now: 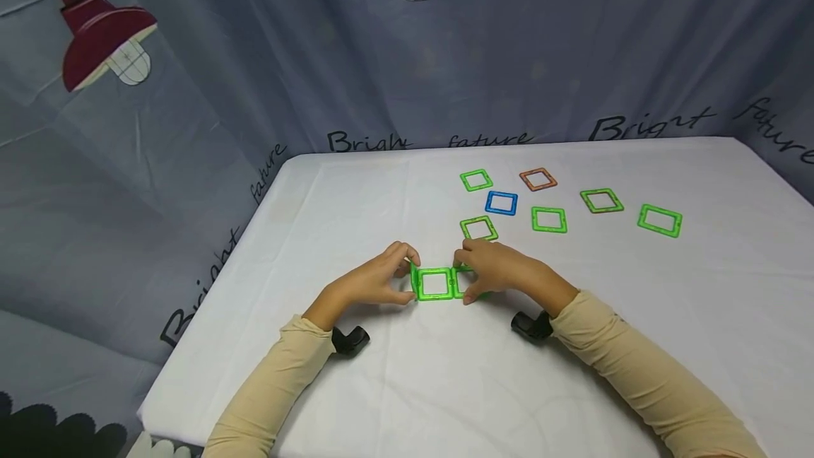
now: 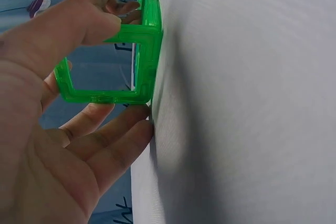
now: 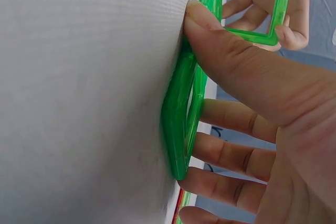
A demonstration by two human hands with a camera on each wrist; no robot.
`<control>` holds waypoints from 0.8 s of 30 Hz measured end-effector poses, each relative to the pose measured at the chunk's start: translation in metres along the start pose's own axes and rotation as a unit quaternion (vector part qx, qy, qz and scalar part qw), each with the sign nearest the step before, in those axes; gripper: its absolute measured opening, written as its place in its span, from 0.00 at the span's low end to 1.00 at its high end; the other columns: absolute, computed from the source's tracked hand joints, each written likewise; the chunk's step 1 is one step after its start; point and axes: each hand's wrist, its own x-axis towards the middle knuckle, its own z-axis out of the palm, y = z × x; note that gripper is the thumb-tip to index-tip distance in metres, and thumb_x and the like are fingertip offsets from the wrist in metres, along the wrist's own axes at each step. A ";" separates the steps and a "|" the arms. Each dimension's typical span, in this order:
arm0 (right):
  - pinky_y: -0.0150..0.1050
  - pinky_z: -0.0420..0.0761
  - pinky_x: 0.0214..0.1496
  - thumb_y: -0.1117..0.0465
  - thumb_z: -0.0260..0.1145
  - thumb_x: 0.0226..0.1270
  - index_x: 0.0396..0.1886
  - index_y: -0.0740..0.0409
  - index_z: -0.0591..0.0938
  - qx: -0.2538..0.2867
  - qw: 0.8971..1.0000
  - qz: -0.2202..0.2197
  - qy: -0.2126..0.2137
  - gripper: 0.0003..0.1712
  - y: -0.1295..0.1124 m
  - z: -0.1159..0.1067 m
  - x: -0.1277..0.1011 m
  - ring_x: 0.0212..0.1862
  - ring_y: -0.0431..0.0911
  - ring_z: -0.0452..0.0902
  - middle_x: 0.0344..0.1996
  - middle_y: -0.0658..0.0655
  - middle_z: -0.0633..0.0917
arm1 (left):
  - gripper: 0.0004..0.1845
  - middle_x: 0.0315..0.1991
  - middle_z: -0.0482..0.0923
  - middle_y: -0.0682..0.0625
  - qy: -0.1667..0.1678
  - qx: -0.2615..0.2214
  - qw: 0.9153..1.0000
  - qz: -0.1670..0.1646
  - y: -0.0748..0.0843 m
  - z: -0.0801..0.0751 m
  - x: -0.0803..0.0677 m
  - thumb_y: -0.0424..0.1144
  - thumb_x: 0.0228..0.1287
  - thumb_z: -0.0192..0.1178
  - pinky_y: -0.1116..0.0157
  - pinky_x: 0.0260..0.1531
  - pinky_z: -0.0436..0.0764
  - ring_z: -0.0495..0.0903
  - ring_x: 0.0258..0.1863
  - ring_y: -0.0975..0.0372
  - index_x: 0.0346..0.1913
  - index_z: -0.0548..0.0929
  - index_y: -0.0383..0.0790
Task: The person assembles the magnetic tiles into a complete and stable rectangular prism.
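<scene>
Near the desk's [image 1: 381, 387] front middle, the left hand [image 1: 372, 281] pinches an upright green tile [image 2: 105, 72] between thumb and fingers; the right hand [image 1: 499, 271] curls over another, joined to a flat middle tile [image 1: 435, 283]. Best to lift both sides evenly (edges seemingly magnetic). The tiles are glossy, translucent plastic square frames. Beyond lie seven loose frames [image 1: 550, 220] on smooth white cloth.

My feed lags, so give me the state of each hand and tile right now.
left hand: pinches the upright green tile
right hand: grips the right green tile
middle green tile: flat on the table, joined to both
loose tiles: flat, untouched
</scene>
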 end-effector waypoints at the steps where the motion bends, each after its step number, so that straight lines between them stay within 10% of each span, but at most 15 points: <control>1: 0.42 0.76 0.47 0.43 0.75 0.39 0.48 0.54 0.77 0.000 1.000 0.000 -0.001 0.35 0.000 -0.001 0.001 0.42 0.44 0.70 0.41 0.51 0.74 | 0.25 0.49 0.63 0.47 0.002 0.000 1.000 0.000 0.000 0.000 0.000 0.34 0.50 0.64 0.67 0.52 0.76 0.75 0.52 0.58 0.48 0.63 0.40; 17: 0.43 0.76 0.47 0.44 0.72 0.45 0.52 0.57 0.77 0.080 0.996 -0.045 -0.020 0.35 0.015 -0.012 0.013 0.43 0.46 0.73 0.41 0.53 0.78 | 0.25 0.48 0.64 0.48 0.027 0.005 1.000 0.011 -0.009 0.000 -0.003 0.38 0.53 0.66 0.71 0.52 0.76 0.76 0.51 0.59 0.49 0.63 0.42; 24: 0.44 0.77 0.43 0.58 0.69 0.55 0.54 0.60 0.77 0.109 0.993 0.005 0.050 0.26 0.050 -0.029 0.030 0.43 0.52 0.74 0.43 0.62 0.78 | 0.25 0.49 0.63 0.48 0.012 -0.007 1.000 0.009 -0.007 0.003 0.000 0.39 0.54 0.66 0.69 0.54 0.74 0.76 0.52 0.59 0.49 0.63 0.42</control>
